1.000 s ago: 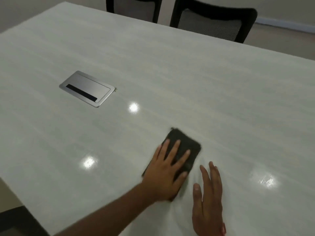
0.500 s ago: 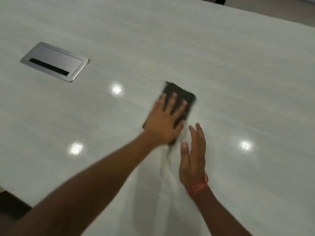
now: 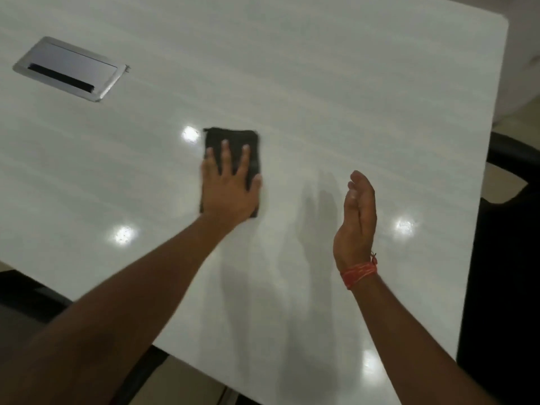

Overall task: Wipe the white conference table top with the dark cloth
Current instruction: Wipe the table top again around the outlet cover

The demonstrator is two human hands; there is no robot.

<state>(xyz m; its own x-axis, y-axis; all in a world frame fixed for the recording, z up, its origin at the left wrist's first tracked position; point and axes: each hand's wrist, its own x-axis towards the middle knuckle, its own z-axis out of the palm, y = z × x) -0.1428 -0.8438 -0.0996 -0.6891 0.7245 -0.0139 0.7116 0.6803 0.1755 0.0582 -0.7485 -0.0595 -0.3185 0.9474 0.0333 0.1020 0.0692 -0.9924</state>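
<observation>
— What's the cloth like from where you stand?

— The dark cloth (image 3: 232,141) is folded into a small, near-black rectangle lying flat on the white conference table top (image 3: 321,83), about the middle of it, right of the silver cable hatch (image 3: 70,68) set into the surface. The left hand (image 3: 229,185) lies palm down on it, fingers straight and spread, thumb out at the cloth's right edge, pressing rather than pinching.

— Anything you can't make out?

— The hand covers the cloth's near half; only the far end and thin side strips show. Its edges are blurred, so I can't tell the weave.

— And the other hand?

— The right hand (image 3: 358,217) is held edge-on above the table, clear of the cloth, fingers loosely curved, holding nothing. A red thread band (image 3: 359,273) circles its wrist.

— Room to move?

— Bare gleaming top lies all round the cloth. The table's right edge and rounded far corner are well off, with a black chair (image 3: 502,258) beside it; the near edge runs under the forearms.
</observation>
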